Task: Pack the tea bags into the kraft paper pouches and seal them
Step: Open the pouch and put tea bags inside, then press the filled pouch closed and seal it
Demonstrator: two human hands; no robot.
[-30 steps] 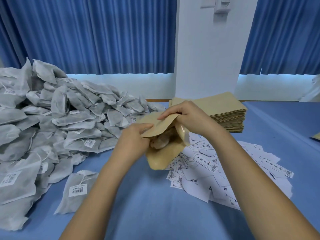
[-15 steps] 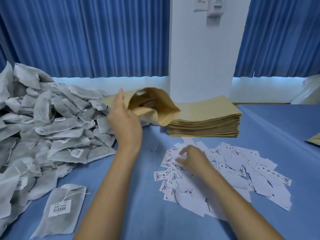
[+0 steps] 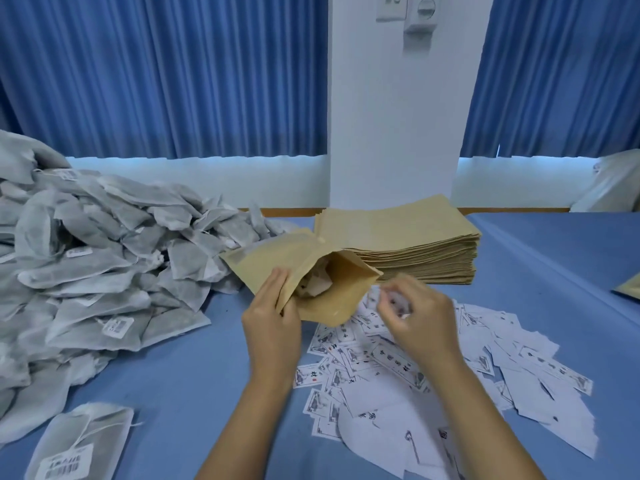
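- Half a second back the left hand (image 3: 272, 327) held the pouch (image 3: 332, 289) up over the grey heap while the right hand (image 3: 420, 317) was down among the paper slips. Now the pouch has come down in front of the person, and the right hand has lifted toward its mouth.
- Nearest, a lone tea bag (image 3: 79, 441) lies flat on the blue tabletop (image 3: 180, 382). It is soft grey non-woven fabric with a string across it and a white barcode label.
- Paper slips (image 3: 467, 382), thin, white and printed, lie in a loose overlapping scatter right of centre.
- Left fingers (image 3: 278, 285) curl round the pouch's near wall and hold it open. The right hand is blurred, its fingers drawn narrow on what looks like one white slip (image 3: 394, 301) just beside the opening.
- That pouch is matte tan kraft, stiff enough to gape on its own, and a packed tea bag (image 3: 313, 287) shows inside. It is filled but unsealed, so I'd judge the slip and the sealing are still to do.
- Behind on the left, the heap of tea bags (image 3: 97, 271) is large and rumpled, so most of the job remains.
- A tall, crisp-edged stack of flat pouches (image 3: 401, 244) waits behind the hands. Another pouch (image 3: 630, 289) pokes in at the far right edge, and I cannot tell whether it is finished.
- Farthest back hang pleated blue curtains (image 3: 173, 81).
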